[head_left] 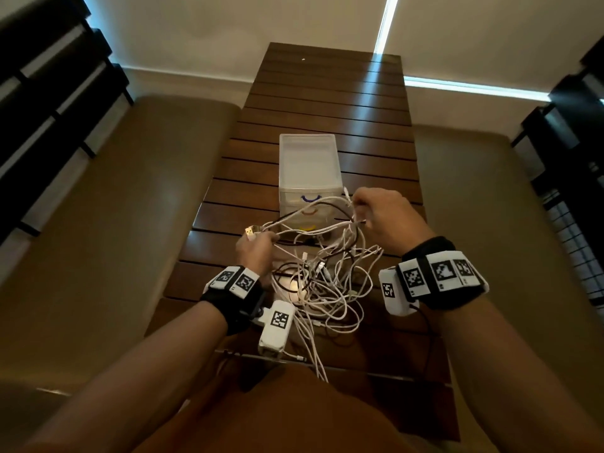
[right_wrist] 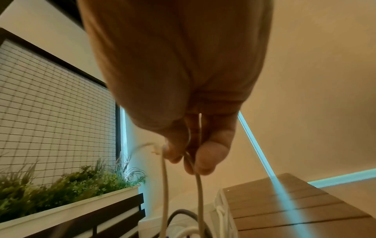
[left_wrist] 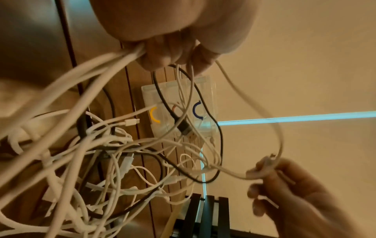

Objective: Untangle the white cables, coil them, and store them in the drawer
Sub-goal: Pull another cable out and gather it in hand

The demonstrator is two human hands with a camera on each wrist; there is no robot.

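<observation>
A tangle of white cables (head_left: 327,282), with a few black ones mixed in, lies on the near part of the slatted wooden table (head_left: 327,93). My left hand (head_left: 258,246) grips a bunch of white cables (left_wrist: 114,62) at the tangle's left, a USB plug (head_left: 250,232) sticking out past the fingers. My right hand (head_left: 369,210) pinches a white cable (right_wrist: 200,193) lifted at the tangle's upper right. Behind the tangle stands a small translucent drawer unit (head_left: 307,165), drawers closed, with blue (left_wrist: 196,110), orange and yellow (left_wrist: 153,114) handles.
Beige cushioned benches (head_left: 114,207) run along both sides of the table. Dark slatted furniture (head_left: 42,93) stands at the far left and right. In the right wrist view a white planter with green plants (right_wrist: 67,185) sits before a mesh window.
</observation>
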